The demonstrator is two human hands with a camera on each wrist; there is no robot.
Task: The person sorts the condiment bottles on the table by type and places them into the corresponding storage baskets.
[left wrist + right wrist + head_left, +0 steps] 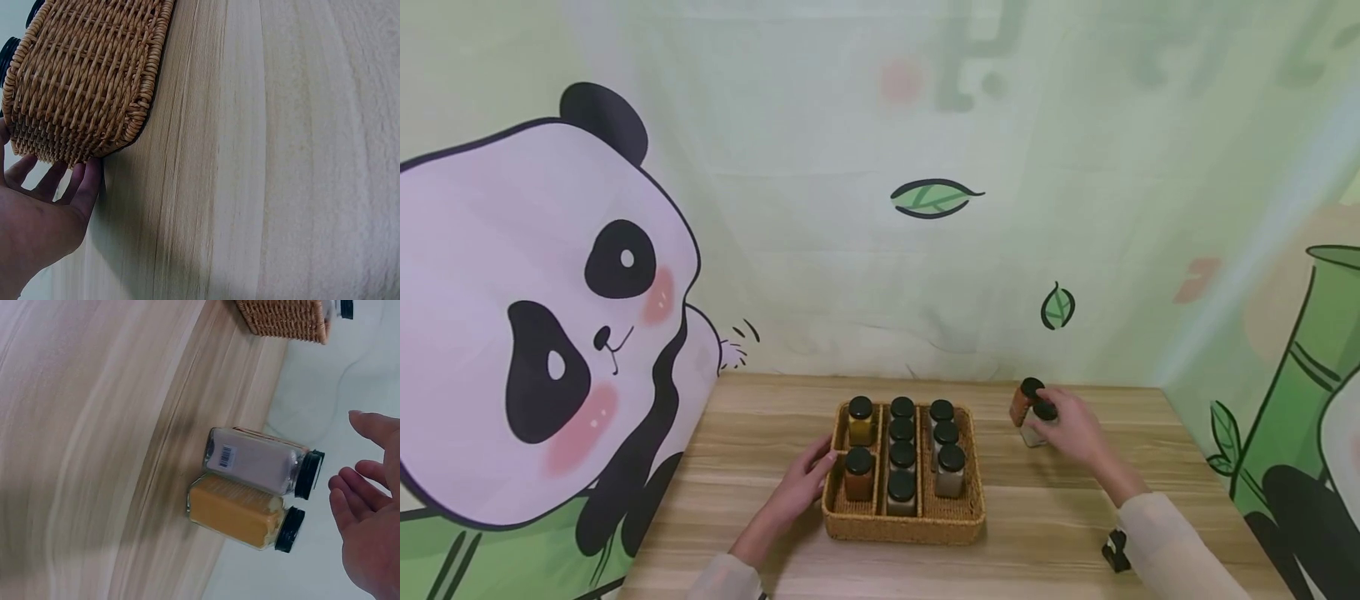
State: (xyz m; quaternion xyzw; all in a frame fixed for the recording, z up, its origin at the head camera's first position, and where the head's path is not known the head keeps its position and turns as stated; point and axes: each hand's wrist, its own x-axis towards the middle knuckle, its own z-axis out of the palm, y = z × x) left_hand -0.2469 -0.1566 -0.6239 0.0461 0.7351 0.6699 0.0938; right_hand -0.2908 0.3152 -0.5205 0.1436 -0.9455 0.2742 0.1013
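Note:
A wicker basket [904, 528] with dividers holds several black-lidded spice jars. My left hand [805, 479] is at its left side, with the fingertips [90, 169] against the woven wall. To the right of the basket, a pale spice jar [253, 459] with a barcode label stands close beside an orange-filled one [234, 510]. At these jars is my right hand [1072, 429], overlapping their lids in the head view. In the right wrist view its fingers and thumb are spread, with a gap showing between them and the black lids.
A wood-grain tabletop [1037, 525] runs back to a printed cloth backdrop [820, 317] with a panda and leaves. In the basket, yellow [861, 427] and reddish-brown [858, 482] jars fill the left compartments. By the right cuff is a small black object [1116, 551].

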